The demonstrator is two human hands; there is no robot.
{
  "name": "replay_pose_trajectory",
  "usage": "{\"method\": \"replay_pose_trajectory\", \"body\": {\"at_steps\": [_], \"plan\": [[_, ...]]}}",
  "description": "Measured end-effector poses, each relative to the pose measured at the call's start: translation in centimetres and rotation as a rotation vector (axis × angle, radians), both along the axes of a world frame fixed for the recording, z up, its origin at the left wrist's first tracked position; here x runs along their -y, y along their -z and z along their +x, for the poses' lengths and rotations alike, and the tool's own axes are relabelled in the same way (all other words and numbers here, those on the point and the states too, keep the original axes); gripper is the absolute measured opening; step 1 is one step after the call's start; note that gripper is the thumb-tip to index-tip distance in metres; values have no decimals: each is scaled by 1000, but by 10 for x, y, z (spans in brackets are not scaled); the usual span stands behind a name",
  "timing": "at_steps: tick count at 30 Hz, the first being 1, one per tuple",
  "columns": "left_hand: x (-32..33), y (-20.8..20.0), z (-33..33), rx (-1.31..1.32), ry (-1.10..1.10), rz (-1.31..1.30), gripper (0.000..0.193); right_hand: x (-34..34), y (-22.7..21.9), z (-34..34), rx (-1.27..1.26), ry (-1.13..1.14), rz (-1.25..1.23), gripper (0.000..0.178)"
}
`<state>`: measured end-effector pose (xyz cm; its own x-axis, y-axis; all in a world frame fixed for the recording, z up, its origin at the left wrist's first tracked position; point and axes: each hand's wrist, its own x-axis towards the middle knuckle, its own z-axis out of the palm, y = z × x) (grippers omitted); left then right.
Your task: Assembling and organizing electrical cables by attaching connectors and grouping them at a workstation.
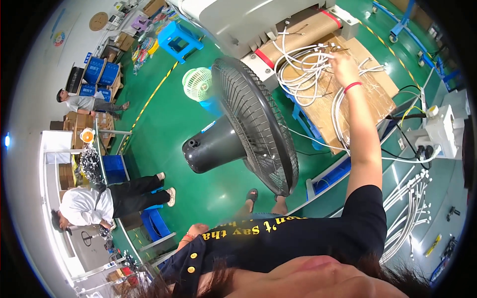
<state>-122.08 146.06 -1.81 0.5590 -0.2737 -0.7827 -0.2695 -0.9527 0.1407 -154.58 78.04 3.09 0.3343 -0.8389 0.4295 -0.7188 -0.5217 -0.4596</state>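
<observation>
My right arm stretches out to a pile of looped white cables (301, 74) with small connectors on their ends. My right hand (344, 69), with a red band at its wrist, has its fingers bent around some cables at the right side of the pile. The cables lie on a brown cardboard sheet (365, 111), and a few strands hang past its near edge. My left hand (198, 229) is low beside my body, away from the cables; its fingers are mostly hidden, and nothing shows in it.
A large black fan (253, 119) stands left of the cables. Beyond the cardboard is a grey machine (248, 22) with a brown roller (298, 37). More white cables (410, 213) lie on the bench at right. Two people work at left, near a blue stool (179, 42).
</observation>
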Motion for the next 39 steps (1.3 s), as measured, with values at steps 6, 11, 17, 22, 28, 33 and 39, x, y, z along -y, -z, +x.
{"method": "replay_pose_trajectory", "body": {"at_steps": [6, 11, 17, 22, 28, 33, 39], "plan": [[8, 33, 21, -225, -77, -168, 28, -28, -115, -48, -184, 214, 22, 21], [69, -9, -2, -174, 38, -97, 33, -18, -133, -71, 223, -199, 474, 28], [80, -4, -1, -180, 132, -124, 32, -20, -151, -105, 680, -209, 733, 25], [76, 8, 5, -233, 66, -144, 32, -27, -177, -107, 991, -181, 760, 25], [76, 20, 6, -225, 61, -169, 33, 12, -143, -124, 868, 11, 796, 25], [71, 21, 9, -245, 51, -142, 33, 23, -155, -132, 570, -2, 643, 28], [78, 19, 4, -270, 43, -160, 32, 16, -189, -145, 58, -181, 200, 25]]}}
